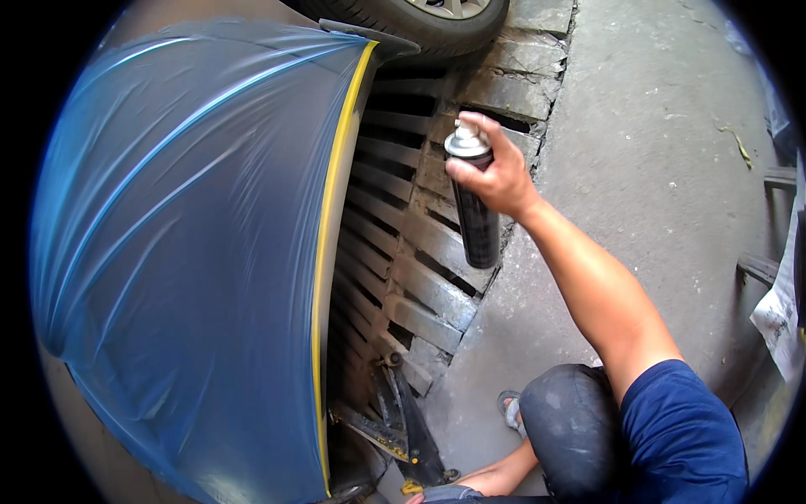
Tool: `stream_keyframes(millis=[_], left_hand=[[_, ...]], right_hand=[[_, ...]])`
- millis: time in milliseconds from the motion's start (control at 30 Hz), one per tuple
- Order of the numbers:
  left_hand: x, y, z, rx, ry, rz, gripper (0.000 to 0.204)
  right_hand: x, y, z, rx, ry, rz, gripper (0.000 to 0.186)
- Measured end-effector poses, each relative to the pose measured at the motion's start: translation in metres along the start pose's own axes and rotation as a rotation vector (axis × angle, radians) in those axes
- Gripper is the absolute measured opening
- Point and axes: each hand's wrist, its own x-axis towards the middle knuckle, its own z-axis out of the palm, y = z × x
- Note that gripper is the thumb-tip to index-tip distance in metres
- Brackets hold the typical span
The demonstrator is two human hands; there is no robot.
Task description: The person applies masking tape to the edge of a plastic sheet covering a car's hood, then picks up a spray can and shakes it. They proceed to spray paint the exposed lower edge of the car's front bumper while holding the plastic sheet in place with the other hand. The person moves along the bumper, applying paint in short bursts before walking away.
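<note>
My right hand [504, 172] is wrapped round a dark spray can [477, 220] with a silver top. The index finger rests on the nozzle, and the thumb lies across the can below its metal shoulder. The can stands nearly upright in my grip, apart from the car panel [227, 252] to its left. Blue-tinted masking film [193, 328] covers most of that panel. Yellow masking tape [321, 277] holds the film along the right edge, with a pale grey strip of panel bare beyond it. My left hand does not show.
Slatted concrete drain covers [432, 294] with dark gaps run beside the car. A tire [428, 21] stands at the far end. Near the lower edge is a dark metal linkage [407, 428] with yellow parts. My bent knee [575, 428] and a sandal [510, 407] are close by.
</note>
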Motion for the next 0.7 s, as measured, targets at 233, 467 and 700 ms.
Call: stream_keyframes(millis=[233, 467, 700], left_hand=[[0.001, -0.011, 0.000, 0.015, 0.008, 0.008, 0.027], [-0.002, -0.020, 0.001, 0.005, 0.015, -0.008, 0.026], [-0.003, -0.012, 0.002, -0.024, 0.015, -0.012, 0.026]], right_hand=[[0.007, 0.011, 0.006, 0.003, -0.090, -0.012, 0.061], [-0.048, 0.003, 0.014, 0.093, -0.460, 0.115, 0.064], [-0.006, 0.001, 0.008, 0.129, -0.295, 0.041, 0.058]])
